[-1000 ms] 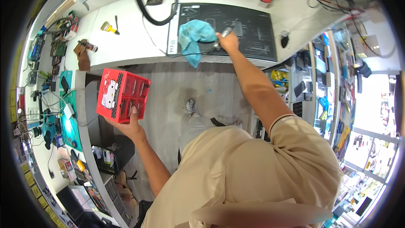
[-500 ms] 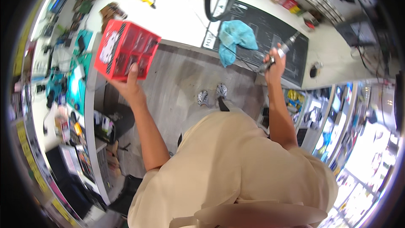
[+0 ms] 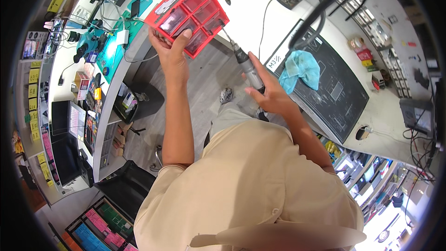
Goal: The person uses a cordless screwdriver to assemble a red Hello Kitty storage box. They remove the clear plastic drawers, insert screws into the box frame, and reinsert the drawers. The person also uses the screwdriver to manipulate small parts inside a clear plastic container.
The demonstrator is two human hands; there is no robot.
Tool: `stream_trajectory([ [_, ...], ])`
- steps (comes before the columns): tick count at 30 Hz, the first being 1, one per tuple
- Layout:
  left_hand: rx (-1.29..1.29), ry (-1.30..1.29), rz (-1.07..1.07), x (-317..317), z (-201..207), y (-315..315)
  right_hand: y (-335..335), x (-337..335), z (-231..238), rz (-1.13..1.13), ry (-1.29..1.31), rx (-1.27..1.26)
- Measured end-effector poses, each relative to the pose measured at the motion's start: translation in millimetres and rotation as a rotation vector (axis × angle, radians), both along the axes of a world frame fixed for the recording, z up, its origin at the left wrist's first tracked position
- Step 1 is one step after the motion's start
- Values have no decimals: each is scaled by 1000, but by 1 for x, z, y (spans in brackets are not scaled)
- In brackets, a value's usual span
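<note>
Left hand [image 3: 173,60] grasping a red drawer box [image 3: 200,3], thumb across the drawer fronts; box held up by the white bench [image 3: 248,11]. Right hand [image 3: 273,94] has its fingers around a grey tool [image 3: 251,72], tip at the box's right edge; from where I stand, can't tell if touching. Blue cloth [image 3: 302,69] crumpled on black mat [image 3: 339,114].

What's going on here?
A person holds a small red drawer box in the left hand, above the floor. The right hand holds a grey handheld tool, its thin tip toward the box; whether they touch, I can't tell. A blue cloth lies on the black mat, untouched.
</note>
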State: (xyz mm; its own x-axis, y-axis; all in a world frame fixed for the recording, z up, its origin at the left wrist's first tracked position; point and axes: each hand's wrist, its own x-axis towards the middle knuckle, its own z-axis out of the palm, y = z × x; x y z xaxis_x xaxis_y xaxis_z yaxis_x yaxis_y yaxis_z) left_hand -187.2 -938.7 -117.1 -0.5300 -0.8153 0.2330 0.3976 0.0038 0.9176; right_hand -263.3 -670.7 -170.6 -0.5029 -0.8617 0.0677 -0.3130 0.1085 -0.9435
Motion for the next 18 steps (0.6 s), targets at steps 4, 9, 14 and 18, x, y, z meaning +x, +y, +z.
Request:
stream_trajectory([
  [4,-53,1,-12,-14,-3,-38,-44,-10,3,2,28,-97],
  [9,-194,-21,-32,-31,-6,-87,-93,-14,6,-85,115,-73],
  [14,-265,-72,-50,-41,-14,-120,-122,-12,22,-262,84,156],
  [18,-324,-84,-72,-52,-17,-133,-134,-13,29,-300,119,169],
])
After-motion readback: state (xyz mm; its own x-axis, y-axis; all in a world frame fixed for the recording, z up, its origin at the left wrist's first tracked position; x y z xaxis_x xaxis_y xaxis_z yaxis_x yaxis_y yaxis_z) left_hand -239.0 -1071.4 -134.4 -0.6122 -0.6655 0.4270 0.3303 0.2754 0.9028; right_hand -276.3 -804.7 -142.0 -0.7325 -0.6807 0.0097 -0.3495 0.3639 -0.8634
